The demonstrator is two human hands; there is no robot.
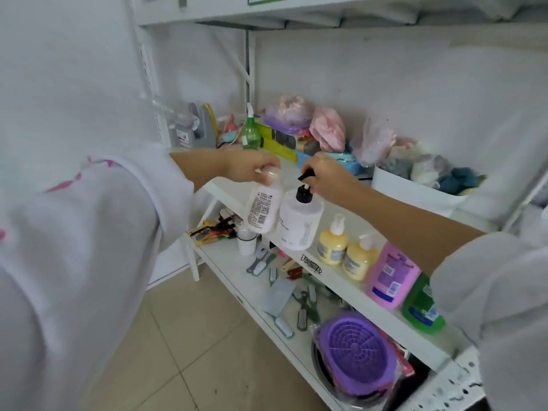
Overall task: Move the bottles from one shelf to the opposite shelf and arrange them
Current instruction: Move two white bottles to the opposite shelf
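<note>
My left hand [252, 167] grips the top of a white bottle with a printed label [264, 207], held just past the front edge of the white shelf [353, 289]. My right hand [329, 176] is shut on the black pump head of a wide white bottle [299, 222], which touches the first bottle at the shelf's front. Further right along the front stand two yellow pump bottles [331, 243] [359, 259], a pink bottle [391, 280] and a green bottle [422, 307], partly behind my right sleeve.
A green spray bottle [250, 133], plastic bags [327, 129] and a white bin of cloths [415, 194] fill the shelf's back. The lower shelf [231, 262] holds brushes, tools, a small white bottle [246, 240] and a purple round lid [355, 354]. Tiled floor lies below left.
</note>
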